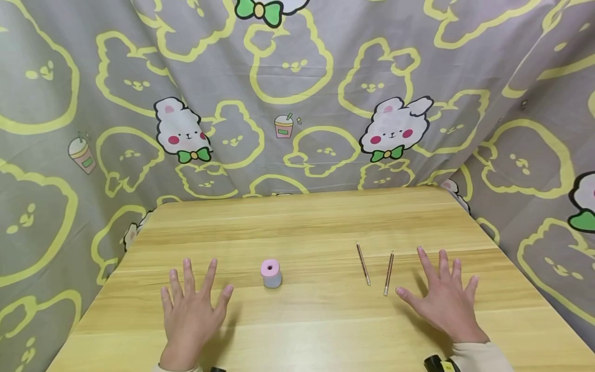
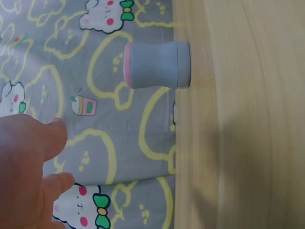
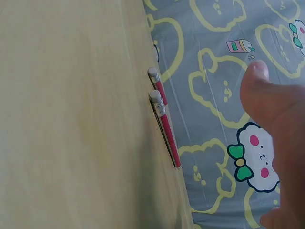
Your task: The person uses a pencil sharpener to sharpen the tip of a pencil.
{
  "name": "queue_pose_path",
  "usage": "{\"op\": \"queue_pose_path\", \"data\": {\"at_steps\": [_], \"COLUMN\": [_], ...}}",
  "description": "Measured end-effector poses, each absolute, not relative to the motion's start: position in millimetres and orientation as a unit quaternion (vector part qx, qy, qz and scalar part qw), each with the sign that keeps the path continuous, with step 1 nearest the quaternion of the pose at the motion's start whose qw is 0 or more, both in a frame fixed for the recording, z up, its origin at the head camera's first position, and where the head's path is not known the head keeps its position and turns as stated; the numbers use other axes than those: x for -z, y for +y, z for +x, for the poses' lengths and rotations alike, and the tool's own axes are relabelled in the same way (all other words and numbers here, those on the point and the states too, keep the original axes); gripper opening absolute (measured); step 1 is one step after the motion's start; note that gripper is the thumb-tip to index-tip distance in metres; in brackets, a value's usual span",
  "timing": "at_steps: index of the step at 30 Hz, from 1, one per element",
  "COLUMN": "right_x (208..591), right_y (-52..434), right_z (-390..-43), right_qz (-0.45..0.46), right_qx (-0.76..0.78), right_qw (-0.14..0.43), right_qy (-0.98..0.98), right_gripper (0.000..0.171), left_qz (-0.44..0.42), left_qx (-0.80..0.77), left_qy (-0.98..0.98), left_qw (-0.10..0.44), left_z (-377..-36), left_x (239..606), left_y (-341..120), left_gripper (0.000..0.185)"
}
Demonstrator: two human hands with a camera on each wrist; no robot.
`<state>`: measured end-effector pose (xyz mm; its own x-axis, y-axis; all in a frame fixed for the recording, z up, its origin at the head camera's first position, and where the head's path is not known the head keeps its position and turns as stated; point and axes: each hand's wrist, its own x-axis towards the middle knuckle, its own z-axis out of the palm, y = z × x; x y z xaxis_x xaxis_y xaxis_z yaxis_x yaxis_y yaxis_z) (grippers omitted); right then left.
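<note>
Right now both hands lie flat with fingers spread, holding nothing. The left hand (image 1: 190,305) sits toward the near left corner of the bench (image 1: 302,217), and the right hand (image 1: 443,297) toward the near right edge. Between them, closer to the left hand but apart from it, a small sharpener (image 1: 271,273) with a pink top and grey body stands upright. Two pencils (image 1: 375,268) lie side by side, near each other but not touching, just beside the right hand's thumb and index finger; the right wrist view shows their eraser ends (image 3: 155,86) and red barrels. As far as I can judge, nothing has been started: neither pencil is lifted, the sharpener is untouched, and every step of handling these things is still left. A grey cloth (image 1: 297,103) printed with rabbits hangs behind and around the bench.
</note>
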<state>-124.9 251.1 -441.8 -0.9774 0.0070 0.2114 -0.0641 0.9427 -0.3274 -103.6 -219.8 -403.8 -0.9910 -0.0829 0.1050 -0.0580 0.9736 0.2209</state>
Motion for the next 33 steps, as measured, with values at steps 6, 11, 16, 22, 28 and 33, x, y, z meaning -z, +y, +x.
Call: {"op": "queue_pose_path", "data": {"at_steps": [6, 11, 16, 22, 28, 33], "right_x": [441, 436, 431, 428, 424, 424], "right_y": [247, 246, 249, 259, 277, 281], "right_z": [-125, -125, -124, -126, -129, -132], "right_qz": [0.036, 0.04, 0.068, 0.168, 0.27, 0.403], "right_qx": [-0.243, -0.362, -0.491, -0.637, -0.711, -0.649], "right_qw": [0.138, 0.152, 0.145, 0.039, -0.161, -0.219], "right_qy": [-0.959, -0.919, -0.856, -0.752, -0.629, -0.607], "right_gripper": [0.092, 0.047, 0.033, 0.041, 0.036, 0.037], "left_qz": [0.035, 0.018, -0.098, -0.388, -0.511, -0.385], "left_qx": [0.125, 0.2, 0.33, 0.364, 0.414, 0.43], "left_qy": [-0.99, -0.978, -0.936, -0.832, -0.753, -0.812], "left_qw": [0.056, 0.064, -0.075, -0.155, -0.015, 0.088], "left_z": [-103, -101, -94, -90, -106, -117], "left_x": [401, 394, 381, 380, 395, 400], "left_y": [-222, -226, -236, -248, -236, -226], "left_gripper": [0.074, 0.068, 0.071, 0.117, 0.113, 0.086]}}
